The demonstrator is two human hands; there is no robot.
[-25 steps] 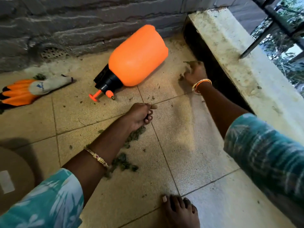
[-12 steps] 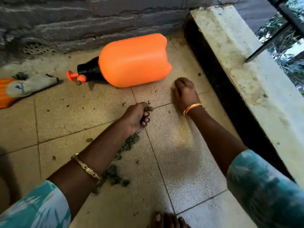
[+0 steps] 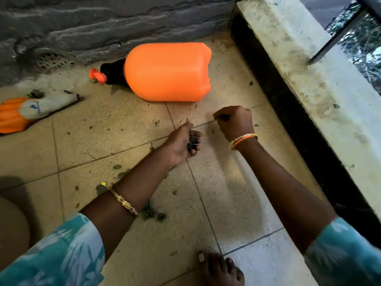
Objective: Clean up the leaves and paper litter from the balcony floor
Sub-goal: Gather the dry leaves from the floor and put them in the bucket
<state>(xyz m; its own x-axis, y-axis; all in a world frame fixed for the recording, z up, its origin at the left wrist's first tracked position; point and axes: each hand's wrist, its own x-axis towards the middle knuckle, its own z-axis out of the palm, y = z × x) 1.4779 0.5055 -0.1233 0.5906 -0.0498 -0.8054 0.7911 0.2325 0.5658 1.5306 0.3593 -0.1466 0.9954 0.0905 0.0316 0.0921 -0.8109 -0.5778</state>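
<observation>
My left hand [image 3: 183, 141] hovers over the tiled floor, fingers curled round a clump of dark green leaf bits [image 3: 192, 145]. My right hand [image 3: 235, 120] is just to its right, fingers curled and pinching a small dark leaf scrap at the fingertips. More leaf litter [image 3: 152, 213] lies on the tiles under my left forearm. Small leaf flecks [image 3: 116, 167] dot the floor to the left, and a tiny yellow scrap [image 3: 103, 183] lies near my left wrist.
An orange spray bottle [image 3: 167, 73] lies on its side by the grey wall. An orange and white glove [image 3: 31, 110] lies at the left. A floor drain [image 3: 53, 60] sits in the corner. A raised concrete ledge [image 3: 309, 79] runs along the right. My bare foot [image 3: 220, 269] is at the bottom.
My right hand drew back from the ledge corner toward my left hand and closed on a leaf scrap. The left hand turned up, showing the leaves it holds. The bottle rolled.
</observation>
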